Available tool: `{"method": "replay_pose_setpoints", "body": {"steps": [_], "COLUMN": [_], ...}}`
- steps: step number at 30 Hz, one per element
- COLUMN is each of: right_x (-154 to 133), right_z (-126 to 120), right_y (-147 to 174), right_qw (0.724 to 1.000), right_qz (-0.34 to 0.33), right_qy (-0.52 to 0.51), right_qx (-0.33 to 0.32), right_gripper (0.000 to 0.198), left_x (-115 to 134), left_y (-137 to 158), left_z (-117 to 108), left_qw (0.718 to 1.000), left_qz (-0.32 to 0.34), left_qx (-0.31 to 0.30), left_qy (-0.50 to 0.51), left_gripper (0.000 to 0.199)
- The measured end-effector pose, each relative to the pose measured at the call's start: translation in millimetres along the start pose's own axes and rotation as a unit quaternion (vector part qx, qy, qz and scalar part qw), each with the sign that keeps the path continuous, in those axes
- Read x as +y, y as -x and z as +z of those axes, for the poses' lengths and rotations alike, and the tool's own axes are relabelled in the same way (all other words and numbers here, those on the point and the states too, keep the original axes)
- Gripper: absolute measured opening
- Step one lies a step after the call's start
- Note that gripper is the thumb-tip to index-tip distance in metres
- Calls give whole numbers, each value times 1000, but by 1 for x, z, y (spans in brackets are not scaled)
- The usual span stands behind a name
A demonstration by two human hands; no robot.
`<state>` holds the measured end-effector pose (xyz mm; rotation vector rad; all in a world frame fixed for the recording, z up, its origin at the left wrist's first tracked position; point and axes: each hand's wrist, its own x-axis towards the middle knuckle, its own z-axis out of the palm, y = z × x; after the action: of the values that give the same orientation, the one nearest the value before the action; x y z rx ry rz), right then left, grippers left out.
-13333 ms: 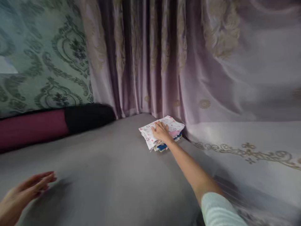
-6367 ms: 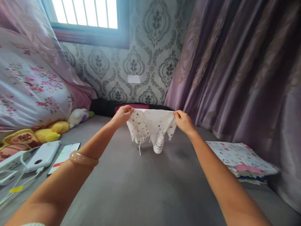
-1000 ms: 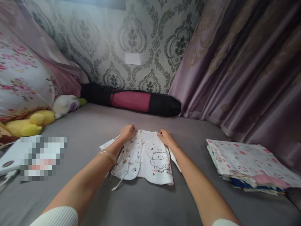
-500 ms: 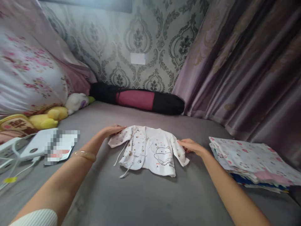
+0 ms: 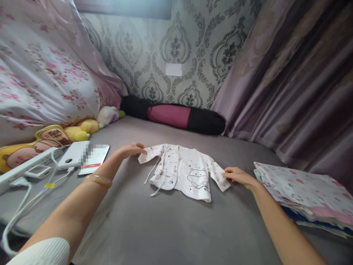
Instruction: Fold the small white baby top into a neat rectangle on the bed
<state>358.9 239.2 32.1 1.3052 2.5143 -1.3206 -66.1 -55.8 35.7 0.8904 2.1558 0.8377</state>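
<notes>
A small white baby shirt point(image 5: 176, 169) with tie strings lies spread on the grey bed sheet, front side up. A cartoon animal outline is printed on its right half, and small figures dot the left half and both sleeves. My left hand point(image 5: 134, 149) pinches the upper edge of the left sleeve near its cuff. On the other side, my right hand point(image 5: 239, 176) has thumb and fingers closed on the outer edge of the right sleeve, above the cuff. Both sleeves stretch outward from the body of the shirt.
Folded printed cloths point(image 5: 306, 187) are stacked at the right. To the left lie a phone point(image 5: 96, 158), a white power bank point(image 5: 74, 154), a power strip point(image 5: 33, 169) with cables, and plush toys point(image 5: 79, 130). A black and maroon roll bag point(image 5: 171, 116) lies along the wall.
The view has turned slightly left. My left hand has slid from the sleeve's upper part toward the cuff. My right hand has moved outward with the right sleeve, which now spreads wider.
</notes>
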Motion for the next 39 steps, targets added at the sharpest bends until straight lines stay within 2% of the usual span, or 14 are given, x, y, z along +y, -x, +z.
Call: {"method": "replay_pose_setpoints", "body": {"steps": [4, 9, 13, 16, 21, 23, 25, 27, 29, 32, 35, 37, 39], "right_x": [7, 20, 30, 37, 34, 25, 13, 3, -4, -12, -23, -32, -39], "right_z": [-7, -16, -17, -12, -1, 7, 20, 38, 58, 84, 102, 111, 118], "right_y": [-10, -19, -25, -27, -15, -2, 14, 34, 54, 81, 97, 102, 103], "right_qw": [995, 978, 959, 945, 919, 905, 914, 947, 974, 987, 983, 976, 967], "right_qz": [18, -35, -44, -55, -60, -70, -76, -89, -103, -109, -99, -78, -55], "right_qy": [-7, 49, 121, 173, 246, 264, 243, 182, 122, 100, 144, 179, 210], "right_qx": [95, 198, 252, 273, 303, 327, 316, 248, 163, 69, 62, 96, 134], "right_gripper": [15, 19, 21, 22, 30, 32, 31, 28, 28, 40, 47, 44, 41], "left_x": [3, 3, -3, -5, -3, -2, -1, 0, 0, 0, 0, 0, 1], "left_y": [-2, -9, -23, -29, -13, 4, 26, 53, 80, 111, 123, 123, 119], "left_z": [-2, -1, 0, 3, 14, 20, 25, 31, 38, 53, 73, 87, 100], "left_qw": [995, 981, 969, 960, 914, 921, 950, 978, 991, 994, 993, 993, 991], "left_qz": [0, 45, 62, 54, 52, 56, 58, 69, 84, 87, 102, 107, 109], "left_qx": [82, 167, 240, 255, 330, 305, 232, 137, 42, -39, -61, -33, 21], "left_qy": [65, 90, -8, -102, -229, -234, -200, -143, -94, -49, -27, -38, -70], "left_gripper": [41, 51, 48, 44, 53, 52, 47, 47, 51, 55, 51, 45, 37]}}
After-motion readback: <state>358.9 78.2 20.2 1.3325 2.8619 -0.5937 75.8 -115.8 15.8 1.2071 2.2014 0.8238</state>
